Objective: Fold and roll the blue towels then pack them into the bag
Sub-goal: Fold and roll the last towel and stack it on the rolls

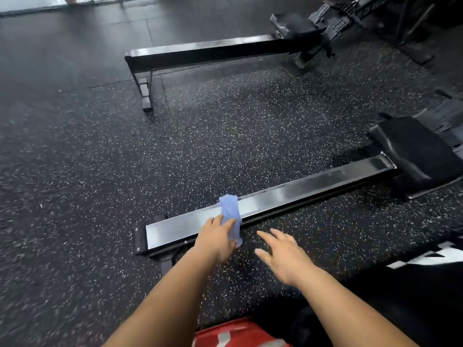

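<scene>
A small blue towel (230, 210) lies draped across the shiny metal rail (300, 191) of a rowing machine, one end hanging over the near edge. My left hand (217, 238) rests on the towel's near part, fingers laid over the cloth. My right hand (281, 251) hovers to the right of the towel, above the floor, with straight spread fingers and nothing in it. A red item with white marks, possibly the bag (238, 334), shows at the bottom edge.
The rail's black seat (416, 156) sits at the right end. A second rowing machine (213, 50) stands farther back. Speckled black rubber floor (100, 171) surrounds everything. Dark clothing (400, 284) fills the lower right.
</scene>
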Tool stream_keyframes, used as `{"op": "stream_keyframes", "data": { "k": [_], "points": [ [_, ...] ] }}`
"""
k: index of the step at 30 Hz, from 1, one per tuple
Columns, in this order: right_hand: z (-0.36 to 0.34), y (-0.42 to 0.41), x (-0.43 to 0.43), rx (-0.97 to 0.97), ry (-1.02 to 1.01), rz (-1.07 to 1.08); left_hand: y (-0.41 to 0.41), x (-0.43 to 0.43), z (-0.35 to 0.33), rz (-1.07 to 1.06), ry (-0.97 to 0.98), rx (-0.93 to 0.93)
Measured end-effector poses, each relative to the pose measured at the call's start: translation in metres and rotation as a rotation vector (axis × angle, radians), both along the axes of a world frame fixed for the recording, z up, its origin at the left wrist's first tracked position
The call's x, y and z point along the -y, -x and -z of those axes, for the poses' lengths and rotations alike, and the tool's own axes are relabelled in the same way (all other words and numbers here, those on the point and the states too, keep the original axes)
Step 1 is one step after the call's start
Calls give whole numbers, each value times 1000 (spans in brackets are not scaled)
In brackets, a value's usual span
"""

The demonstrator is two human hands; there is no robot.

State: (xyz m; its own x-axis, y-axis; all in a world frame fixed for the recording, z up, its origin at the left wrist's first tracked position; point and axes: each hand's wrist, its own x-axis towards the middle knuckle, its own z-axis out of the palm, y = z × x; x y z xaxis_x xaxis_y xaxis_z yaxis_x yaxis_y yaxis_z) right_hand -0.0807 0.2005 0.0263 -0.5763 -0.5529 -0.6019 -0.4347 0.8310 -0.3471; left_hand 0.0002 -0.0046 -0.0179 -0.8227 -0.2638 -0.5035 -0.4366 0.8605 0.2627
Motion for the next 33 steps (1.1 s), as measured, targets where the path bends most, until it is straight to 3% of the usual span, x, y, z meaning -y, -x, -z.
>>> {"op": "stream_keyframes", "data": {
  "k": [12,20,27,33],
  "points": [
    [27,24,15,61,20,19,40,3,36,-133,-138,1],
    [4,40,26,11,139,71,50,-1,10,-462,-516,-273],
    [-49,65,20,-82,228,199,67,-26,-45,-447,-720,-516],
    [-98,72,5,-231,354,363,81,-53,-92,-430,-892,-597]
  ]
}}
